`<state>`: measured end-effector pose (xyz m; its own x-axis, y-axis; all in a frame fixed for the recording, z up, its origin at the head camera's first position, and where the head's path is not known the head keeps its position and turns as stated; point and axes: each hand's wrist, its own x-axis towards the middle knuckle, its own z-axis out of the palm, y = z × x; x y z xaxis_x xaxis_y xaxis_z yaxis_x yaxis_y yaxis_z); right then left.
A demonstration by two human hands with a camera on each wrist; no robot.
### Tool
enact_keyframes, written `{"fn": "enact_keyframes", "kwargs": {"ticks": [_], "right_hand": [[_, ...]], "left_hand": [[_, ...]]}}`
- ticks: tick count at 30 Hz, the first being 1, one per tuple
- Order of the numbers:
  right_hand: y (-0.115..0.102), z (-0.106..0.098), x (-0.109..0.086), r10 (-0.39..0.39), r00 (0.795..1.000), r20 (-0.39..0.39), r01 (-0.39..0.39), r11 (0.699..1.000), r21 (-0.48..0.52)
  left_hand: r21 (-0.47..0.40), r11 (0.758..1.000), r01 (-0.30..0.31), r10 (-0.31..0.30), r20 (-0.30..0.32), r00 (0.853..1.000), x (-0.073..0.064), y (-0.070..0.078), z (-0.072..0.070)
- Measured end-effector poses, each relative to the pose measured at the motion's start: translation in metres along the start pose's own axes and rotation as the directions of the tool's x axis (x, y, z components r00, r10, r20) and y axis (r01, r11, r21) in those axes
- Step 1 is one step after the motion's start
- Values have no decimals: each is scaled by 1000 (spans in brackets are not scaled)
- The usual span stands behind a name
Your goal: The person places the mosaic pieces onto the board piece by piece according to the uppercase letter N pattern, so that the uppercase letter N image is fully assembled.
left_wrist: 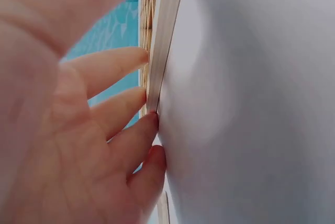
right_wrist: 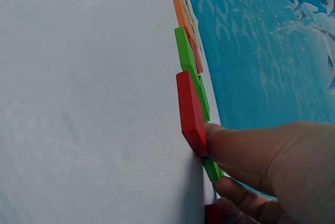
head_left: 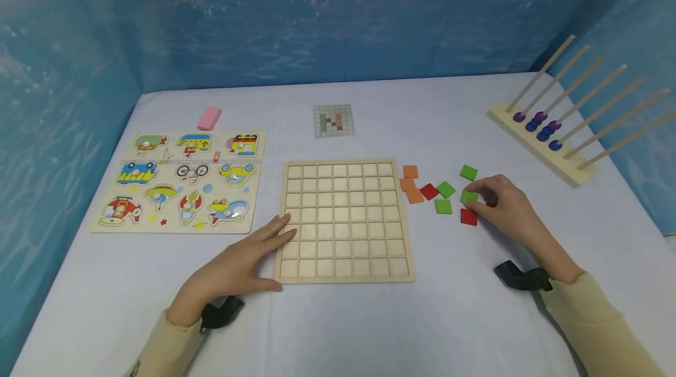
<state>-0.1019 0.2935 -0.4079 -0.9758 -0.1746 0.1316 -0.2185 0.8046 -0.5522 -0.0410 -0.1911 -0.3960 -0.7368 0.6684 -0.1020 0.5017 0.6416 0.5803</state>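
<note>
A wooden grid board (head_left: 343,279) lies flat in the middle of the table. My left hand (head_left: 232,268) rests at its left side, with spread fingertips on the frame and the thumb near the lower left corner. In the left wrist view, extended fingers touch the board's edge (left_wrist: 163,41). To the right of the board, my right hand (head_left: 504,209) pinches a green square tile (head_left: 468,196) between thumb and fingers. Just below it is a red tile (head_left: 468,217). In the right wrist view, another red tile (right_wrist: 213,213) shows beside the curled fingers, partly cut off.
Orange tiles (head_left: 411,171), a tilted red tile (head_left: 429,191) and green tiles (head_left: 443,206) lie beside the board. A small pattern card (head_left: 334,120) is behind it. The vehicle puzzle (head_left: 174,189) and pink block (head_left: 209,118) sit left; a peg-and-bead stand (head_left: 549,148) stands right.
</note>
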Motion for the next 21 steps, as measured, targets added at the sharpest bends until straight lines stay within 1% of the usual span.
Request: {"fn": "enact_keyframes", "kwargs": {"ticks": [3, 7, 11, 15, 19, 21], "right_hand": [[-1, -1, -1, 9, 1000, -7, -9, 1000, -11], [-2, -1, 1, 12, 1000, -4, -12, 1000, -12], [-4, -2, 4, 30, 1000, 7, -30, 999, -15], [-9, -5, 5, 37, 999, -15, -37, 999, 0], [-24, -7, 7, 16, 998, -58, -13, 998, 60], [-41, -6, 8, -12, 997, -76, 21, 993, 120]], "left_hand": [[-2, 1000, -6, 6, -15, 1000, 2, -2, -1], [20, 1000, -15, 16, -53, 998, 6, -2, 2], [51, 999, -16, 21, -89, 996, 11, 4, 9], [65, 998, 1, 6, -106, 994, 13, 10, 14], [74, 997, -1, 9, -114, 993, 16, 15, 18], [84, 996, -7, 16, -113, 993, 19, 17, 19]]}}
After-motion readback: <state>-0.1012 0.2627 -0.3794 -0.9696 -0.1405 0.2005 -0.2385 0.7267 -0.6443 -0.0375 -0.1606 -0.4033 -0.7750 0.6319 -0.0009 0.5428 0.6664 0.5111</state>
